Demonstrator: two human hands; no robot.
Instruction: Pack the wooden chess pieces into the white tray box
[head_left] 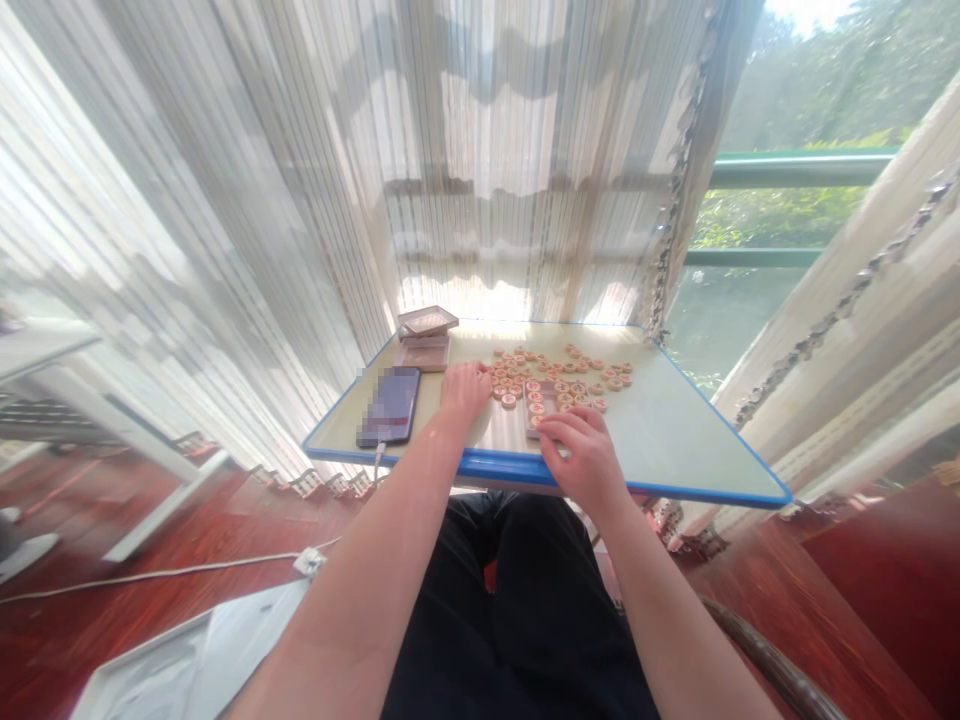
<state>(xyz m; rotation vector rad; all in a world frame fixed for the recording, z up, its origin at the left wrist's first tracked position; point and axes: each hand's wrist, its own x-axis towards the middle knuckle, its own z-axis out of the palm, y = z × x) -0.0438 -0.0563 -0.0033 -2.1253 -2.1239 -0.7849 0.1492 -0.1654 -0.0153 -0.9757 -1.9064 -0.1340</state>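
Many round wooden Chinese chess pieces [517, 365] with red or dark characters lie spread over the table's middle. At the left edge of the spread rests my left hand [466, 388], its fingers curled together; whatever is in them is hidden. A small shallow box [532, 433] near the front edge holds a column of several pieces along its left side. Over the box's near end is my right hand [581, 445], thumb and fingertips closed at a Chinese chess piece [536, 422] at the bottom of that column.
A phone [394, 405] with a white cable [379, 462] lies at the table's left. Behind it are an open box [424, 353] and a lid-like tray [429, 320]. The pale table [690, 440] has a blue edge. Striped curtains [480, 150] hang just beyond it.
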